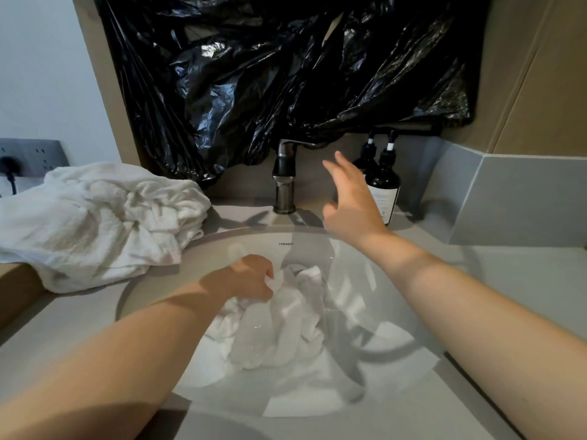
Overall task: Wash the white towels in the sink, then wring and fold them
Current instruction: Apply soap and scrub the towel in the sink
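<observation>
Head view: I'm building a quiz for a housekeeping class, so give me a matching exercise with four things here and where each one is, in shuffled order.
Things
1. towel in the sink
2. towel pile
3. pump bottles
4. black plastic sheet

Places
A. on the counter, left of the sink
B. hanging over the wall above the faucet
C. gripped by the left hand
D. standing right of the faucet

Pairs: 1-C, 2-A, 3-D, 4-B

Bathroom: sink (397, 312), faucet (284, 182), soap bottles (382, 182).
</observation>
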Tool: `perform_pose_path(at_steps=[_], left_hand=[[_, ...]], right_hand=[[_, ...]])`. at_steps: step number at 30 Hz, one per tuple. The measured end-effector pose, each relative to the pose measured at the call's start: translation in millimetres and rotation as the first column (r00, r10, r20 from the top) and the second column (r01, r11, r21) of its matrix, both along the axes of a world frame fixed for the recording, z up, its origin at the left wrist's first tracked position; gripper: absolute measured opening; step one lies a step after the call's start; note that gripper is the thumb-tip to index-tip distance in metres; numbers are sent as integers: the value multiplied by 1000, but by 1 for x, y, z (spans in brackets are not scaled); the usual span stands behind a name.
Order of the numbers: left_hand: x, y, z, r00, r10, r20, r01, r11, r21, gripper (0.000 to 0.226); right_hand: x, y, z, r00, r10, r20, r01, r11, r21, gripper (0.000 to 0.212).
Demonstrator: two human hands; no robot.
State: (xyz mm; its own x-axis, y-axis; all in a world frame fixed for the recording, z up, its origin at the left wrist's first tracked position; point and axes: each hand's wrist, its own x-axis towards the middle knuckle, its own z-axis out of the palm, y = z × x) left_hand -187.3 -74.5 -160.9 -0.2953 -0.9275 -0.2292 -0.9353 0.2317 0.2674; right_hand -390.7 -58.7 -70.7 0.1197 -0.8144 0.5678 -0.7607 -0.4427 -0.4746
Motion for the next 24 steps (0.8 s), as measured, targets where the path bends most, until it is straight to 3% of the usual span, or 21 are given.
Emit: perform_pose_path(at_steps=[4,7,11,15,17,24], left_hand=[[-4,-4,5,997,41,-69,-50,990,-131,30],[-7,-4,5,992,53,-113,-73,982,-176,27],[-4,-9,3,992,58,-114,-79,979,-189,21],[2,-11,1,984,86,-155,-109,983,-149,16],[5,-12,0,985,82,-155,-105,984,-146,15],[8,-10,0,984,62,-168,-86,986,-140,15]], right_hand=[[-29,-11,19,965,-184,185,228,939,-257,53],[-49,-29,37,883,-318,347,379,917,-124,61],[-60,-49,50,825,-307,475,281,951,127,65],[-55,-62,53,820,-326,470,309,944,116,11],[-49,-64,51,810,-343,475,319,938,132,20],[-27,-27,49,823,-152,547,123,988,89,13]])
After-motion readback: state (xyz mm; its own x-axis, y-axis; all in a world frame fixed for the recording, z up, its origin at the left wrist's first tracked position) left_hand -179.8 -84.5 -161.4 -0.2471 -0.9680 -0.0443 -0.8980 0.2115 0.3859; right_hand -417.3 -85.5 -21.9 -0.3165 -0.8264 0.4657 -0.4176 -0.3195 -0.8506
